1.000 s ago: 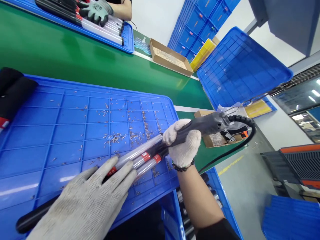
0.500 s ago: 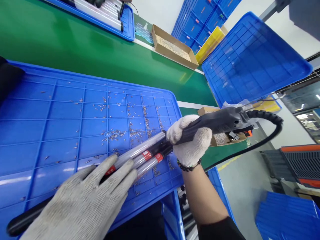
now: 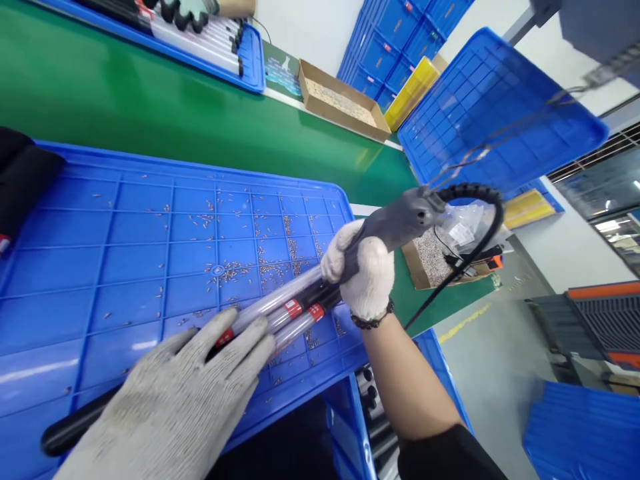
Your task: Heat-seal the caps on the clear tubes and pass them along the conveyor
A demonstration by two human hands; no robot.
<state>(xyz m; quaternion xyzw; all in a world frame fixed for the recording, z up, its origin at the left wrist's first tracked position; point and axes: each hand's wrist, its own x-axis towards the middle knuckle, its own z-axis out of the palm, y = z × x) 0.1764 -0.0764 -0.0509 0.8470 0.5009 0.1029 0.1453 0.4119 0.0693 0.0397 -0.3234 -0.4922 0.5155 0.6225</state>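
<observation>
My left hand (image 3: 175, 387), in a grey-white knit glove, lies over several clear plastic tubes with black ends and red labels (image 3: 295, 327), its fingers holding them down on a blue tray (image 3: 135, 267). A long black end (image 3: 80, 420) sticks out beyond that hand. My right hand (image 3: 363, 273), also gloved, is closed around a dark grey corded power tool, apparently an electric screwdriver (image 3: 400, 220). The tool's working tip is hidden behind the hand, beside the tubes' black ends. Many tiny metal screws (image 3: 230, 270) lie scattered over the tray.
A green bench (image 3: 165, 127) runs behind the tray. A cardboard box (image 3: 345, 107) and another (image 3: 430, 260) hold small parts. At the back, a co-worker's gloved hand (image 3: 185, 10) is over more tubes. Blue crates (image 3: 380, 47) are stacked behind; a black cable (image 3: 450, 273) hangs from the tool.
My right hand and the tool have shifted left and lower in view, and the tool's body has swung. My left hand stays on the tubes. A co-worker's gloved hand now shows at the back.
</observation>
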